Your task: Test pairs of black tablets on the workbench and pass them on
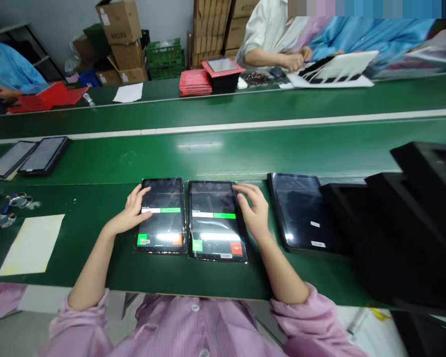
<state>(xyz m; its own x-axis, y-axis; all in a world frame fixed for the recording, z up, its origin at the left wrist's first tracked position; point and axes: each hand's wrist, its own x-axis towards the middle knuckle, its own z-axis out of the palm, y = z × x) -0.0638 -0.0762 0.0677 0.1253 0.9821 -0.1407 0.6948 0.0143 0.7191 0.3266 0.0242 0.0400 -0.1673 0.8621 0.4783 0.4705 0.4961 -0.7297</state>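
Note:
Two tablets lie side by side on the green bench in front of me, their screens lit with white, green and orange-red blocks. My left hand (134, 213) rests at the left edge of the left tablet (163, 193), thumb and fingers apart over its screen. At the upper right edge of the right tablet (211, 198), my right hand (253, 208) touches the rim with its fingers spread. Neither hand is wrapped round anything. Right of my right hand sits a dark tablet (297, 208) with small white labels, apparently on top of others.
Black trays (379, 223) are piled at the right. Two more tablets (44, 154) lie at the far left, above a pale paper sheet (31, 243). Across the bench, co-workers sit near red pouches (195, 82) and a white rack (338, 72). A white strip (245, 124) runs along the bench.

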